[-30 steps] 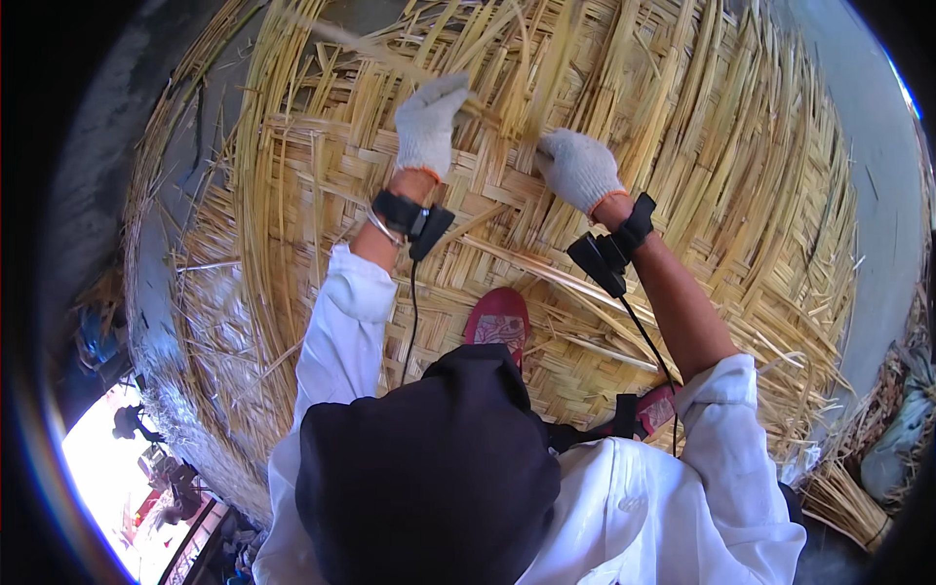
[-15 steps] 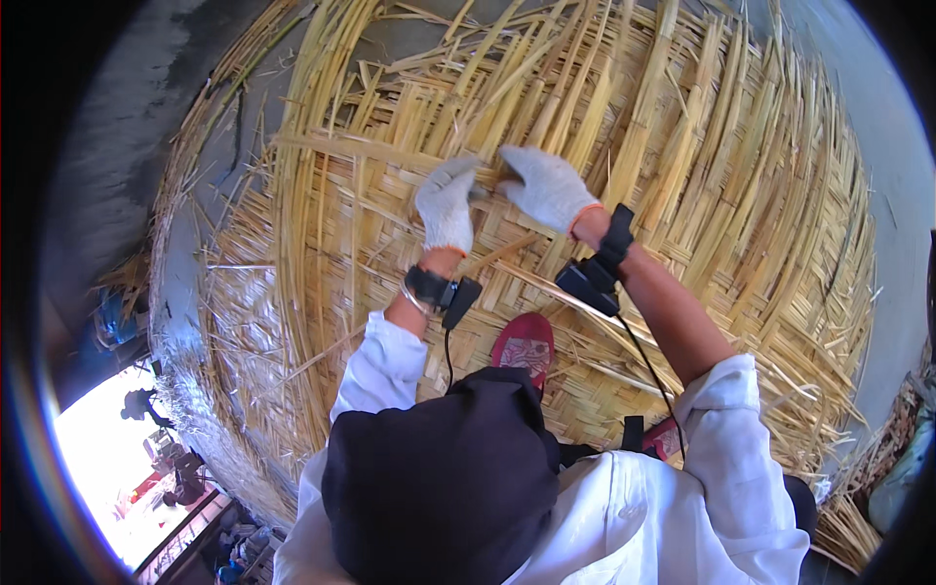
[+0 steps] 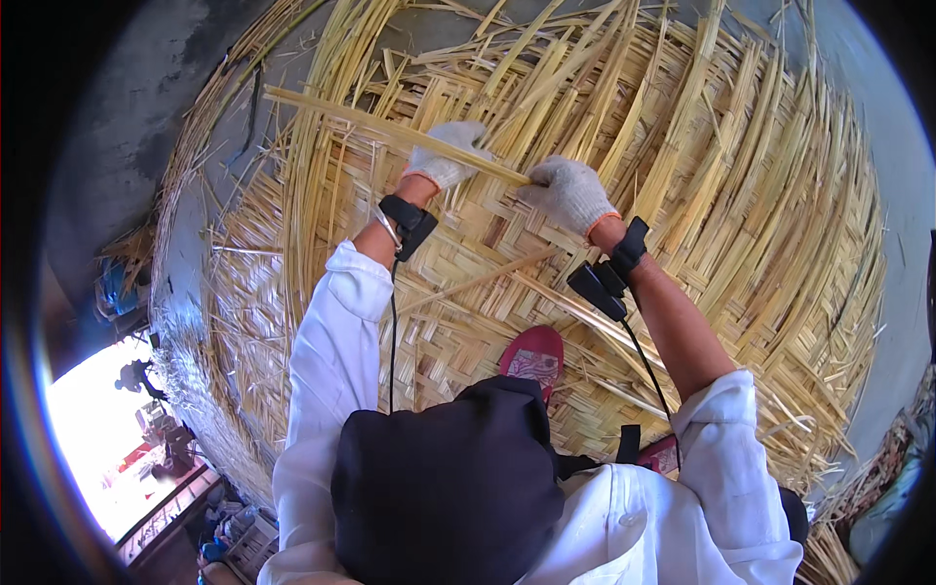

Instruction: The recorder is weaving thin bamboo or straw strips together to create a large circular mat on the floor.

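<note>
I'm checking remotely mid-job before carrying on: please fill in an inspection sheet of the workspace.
Surface: woven mat, with long strips across its far side; grey floor around it.
Job's things: held strip, slanting across the left hand to the right hand.
Clutter: loose strip lying on the mat.
Hands: both gloved; right pinches the strip's end; left's grip unclear.
Cables: left cord and right cord, both black, from wrist devices.
Surroundings: red shoe on mat; bright opening, lower left.

Past half-second | left hand [image 3: 448, 156] has been drawn apart from right hand [image 3: 575, 192] | pale strip [image 3: 336, 114] has been swung to a steeper slant
</note>
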`<state>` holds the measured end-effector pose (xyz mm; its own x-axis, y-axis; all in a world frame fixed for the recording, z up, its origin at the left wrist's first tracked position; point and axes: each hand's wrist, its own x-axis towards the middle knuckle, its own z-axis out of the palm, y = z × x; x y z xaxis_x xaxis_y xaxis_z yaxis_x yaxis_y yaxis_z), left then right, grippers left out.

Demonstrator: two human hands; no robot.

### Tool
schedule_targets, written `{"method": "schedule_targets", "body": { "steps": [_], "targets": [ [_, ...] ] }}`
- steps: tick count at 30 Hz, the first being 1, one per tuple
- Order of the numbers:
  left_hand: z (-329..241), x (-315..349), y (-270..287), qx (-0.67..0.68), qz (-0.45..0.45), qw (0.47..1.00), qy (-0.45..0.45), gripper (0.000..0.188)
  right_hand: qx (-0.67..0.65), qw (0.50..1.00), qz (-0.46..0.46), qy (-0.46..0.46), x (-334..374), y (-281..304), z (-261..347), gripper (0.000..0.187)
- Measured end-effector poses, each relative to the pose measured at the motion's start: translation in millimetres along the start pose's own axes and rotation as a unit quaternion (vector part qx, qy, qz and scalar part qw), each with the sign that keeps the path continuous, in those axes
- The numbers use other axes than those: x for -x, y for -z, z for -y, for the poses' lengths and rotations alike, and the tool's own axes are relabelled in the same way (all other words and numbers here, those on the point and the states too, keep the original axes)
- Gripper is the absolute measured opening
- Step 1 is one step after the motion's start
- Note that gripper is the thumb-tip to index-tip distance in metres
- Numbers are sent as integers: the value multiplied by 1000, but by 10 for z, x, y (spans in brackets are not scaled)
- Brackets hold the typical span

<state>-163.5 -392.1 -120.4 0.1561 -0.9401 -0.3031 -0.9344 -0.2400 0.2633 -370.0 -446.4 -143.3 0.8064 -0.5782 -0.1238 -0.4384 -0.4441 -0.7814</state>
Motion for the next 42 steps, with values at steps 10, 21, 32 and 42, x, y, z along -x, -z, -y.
{"method": "schedule_targets", "body": {
  "steps": [10, 21, 32, 42],
  "targets": [
    [143, 167, 148, 335, 132, 931, 51, 28, 12, 999, 11, -31, 17, 8, -13, 23],
    [-2, 85, -399, 168, -178, 965, 98, 20, 75, 991, -102, 46, 100, -68, 132, 22],
    [55, -24, -199, 95, -145, 979, -102, 21, -133, 962, -207, -115, 194, 7, 242, 27],
    [-265, -151, -26, 409, 84, 909, 2, 45, -299, 888, -258, -236, 242, -144, 179, 29]
  ]
}}
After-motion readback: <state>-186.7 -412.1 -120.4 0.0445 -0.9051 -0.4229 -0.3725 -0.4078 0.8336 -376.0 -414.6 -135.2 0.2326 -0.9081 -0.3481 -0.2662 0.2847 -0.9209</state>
